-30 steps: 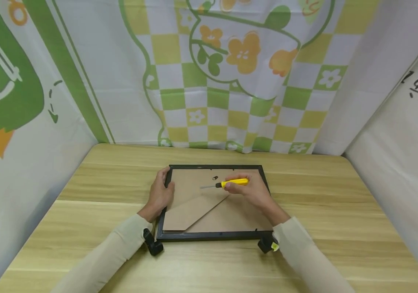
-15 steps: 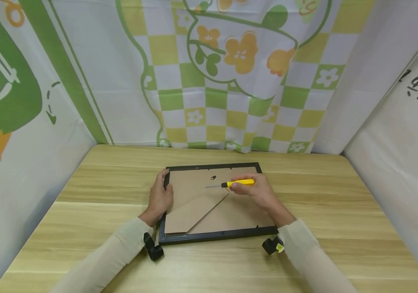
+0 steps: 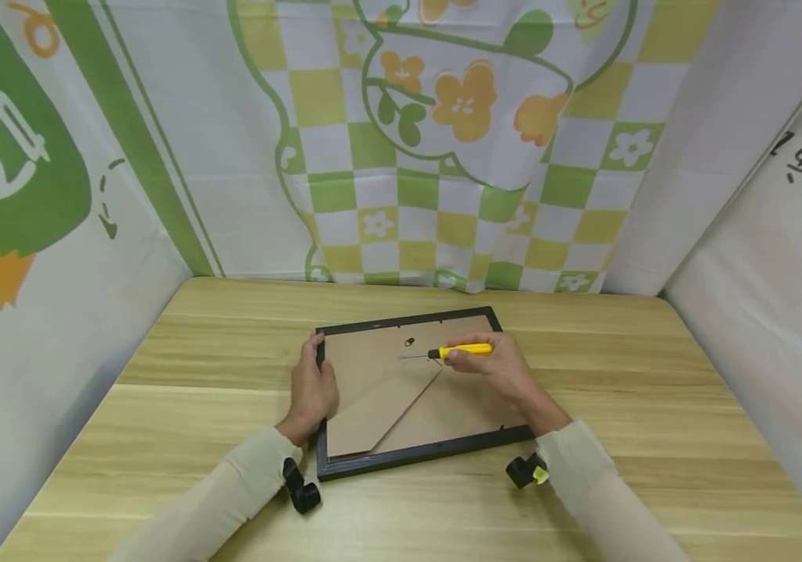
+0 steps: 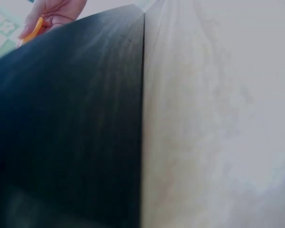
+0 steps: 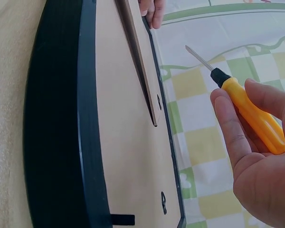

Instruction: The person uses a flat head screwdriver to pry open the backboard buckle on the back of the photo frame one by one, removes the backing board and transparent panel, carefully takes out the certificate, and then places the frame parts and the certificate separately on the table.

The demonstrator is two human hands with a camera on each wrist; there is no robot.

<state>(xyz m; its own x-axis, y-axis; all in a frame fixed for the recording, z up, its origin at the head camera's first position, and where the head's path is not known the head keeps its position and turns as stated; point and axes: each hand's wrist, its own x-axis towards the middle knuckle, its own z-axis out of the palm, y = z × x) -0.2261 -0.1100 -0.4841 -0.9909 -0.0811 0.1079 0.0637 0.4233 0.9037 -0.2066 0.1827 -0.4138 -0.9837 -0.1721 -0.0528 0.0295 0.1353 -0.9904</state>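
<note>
A black picture frame point(image 3: 411, 450) lies face down on the table, its brown backing board point(image 3: 471, 406) upward. A folded-flat easel leg point(image 3: 372, 417) runs slantwise over the board. My left hand point(image 3: 312, 390) grips the frame's left side, thumb over the top edge and fingers around the outside. In my right hand point(image 3: 499, 367) is a yellow-handled screwdriver point(image 5: 254, 116), pinched between thumb and fingers. Its thin metal shaft points left above the board, close to a small metal hanger point(image 3: 410, 342). The right wrist view shows the screwdriver tip apart from the frame.
The wooden table point(image 3: 654, 437) extends around the frame on all sides. Behind it hangs a checkered, flowered curtain point(image 3: 457, 195), with white printed cloth at both sides. Small dark tabs point(image 5: 122, 219) stick out from the frame's inner edge over the board.
The frame has turned a little anticlockwise, its left end coming nearer and its right end going away. My left hand moved with it. My right hand shifted slightly right with the screwdriver.
</note>
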